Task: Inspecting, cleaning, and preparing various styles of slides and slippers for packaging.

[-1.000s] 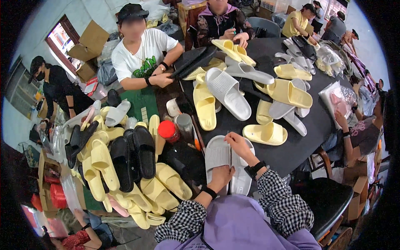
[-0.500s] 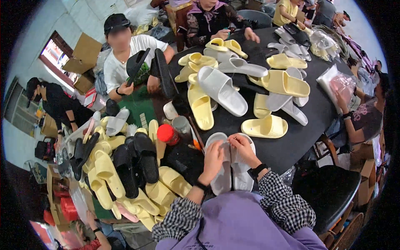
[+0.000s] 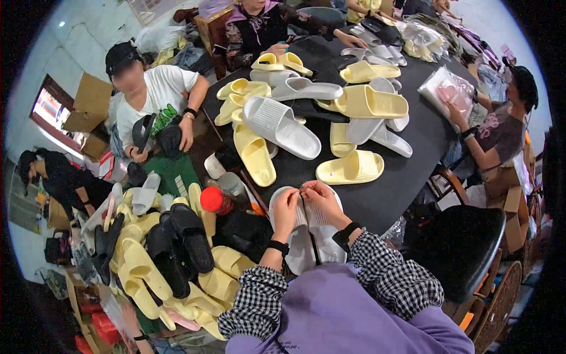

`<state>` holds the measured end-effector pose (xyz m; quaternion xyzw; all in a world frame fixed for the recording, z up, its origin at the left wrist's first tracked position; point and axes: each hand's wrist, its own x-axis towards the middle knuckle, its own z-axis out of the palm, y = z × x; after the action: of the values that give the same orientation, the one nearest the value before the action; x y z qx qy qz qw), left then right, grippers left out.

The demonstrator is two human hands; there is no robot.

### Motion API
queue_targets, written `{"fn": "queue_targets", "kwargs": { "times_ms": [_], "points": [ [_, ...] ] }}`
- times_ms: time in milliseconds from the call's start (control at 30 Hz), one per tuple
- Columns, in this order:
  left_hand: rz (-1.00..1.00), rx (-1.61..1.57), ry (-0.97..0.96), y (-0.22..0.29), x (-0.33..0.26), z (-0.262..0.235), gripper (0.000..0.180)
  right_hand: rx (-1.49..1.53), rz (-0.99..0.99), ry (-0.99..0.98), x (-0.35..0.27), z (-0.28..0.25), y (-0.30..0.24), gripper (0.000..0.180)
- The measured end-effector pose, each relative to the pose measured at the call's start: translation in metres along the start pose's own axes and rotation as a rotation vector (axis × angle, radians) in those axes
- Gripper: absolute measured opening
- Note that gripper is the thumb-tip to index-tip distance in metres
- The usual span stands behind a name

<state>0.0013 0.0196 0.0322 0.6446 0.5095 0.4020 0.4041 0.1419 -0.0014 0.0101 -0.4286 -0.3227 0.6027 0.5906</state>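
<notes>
Both hands on the pale grey foam slide pair (image 3: 306,236) at the black round table's (image 3: 407,177) near edge. Left hand (image 3: 287,207) and right hand (image 3: 321,200) fingertips pinch together at the toe ends. Best to keep soles flush and aligned.

The grey slippers (image 3: 306,236) look like soft matt foam with ribbed soles, same stuff as the yellow slippers (image 3: 351,168). Desk (image 3: 407,183) is smooth, dull black. Checked sleeves (image 3: 386,277) are woven cloth.

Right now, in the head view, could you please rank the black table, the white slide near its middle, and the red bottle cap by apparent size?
1. Black table, largest by far.
2. White slide.
3. Red bottle cap, smallest, though it lies nearer the camera.
</notes>
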Motion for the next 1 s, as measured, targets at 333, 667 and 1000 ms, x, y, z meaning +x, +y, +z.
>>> {"fn": "queue_targets", "kwargs": {
  "times_ms": [333, 667, 1000],
  "points": [
    [0.033, -0.045, -0.066, -0.011, -0.007, 0.006, 0.015, -0.281, -0.041, 0.022, -0.006, -0.005, -0.01, 0.025],
    [0.082, -0.058, -0.044, -0.012, -0.001, 0.006, 0.013, -0.331, -0.038, 0.013, -0.008, -0.006, -0.018, 0.025],
    [-0.007, -0.159, 0.006, -0.021, -0.004, 0.011, 0.011, -0.386, 0.0, -0.039, -0.009, -0.006, -0.022, 0.023]
  ]
}}
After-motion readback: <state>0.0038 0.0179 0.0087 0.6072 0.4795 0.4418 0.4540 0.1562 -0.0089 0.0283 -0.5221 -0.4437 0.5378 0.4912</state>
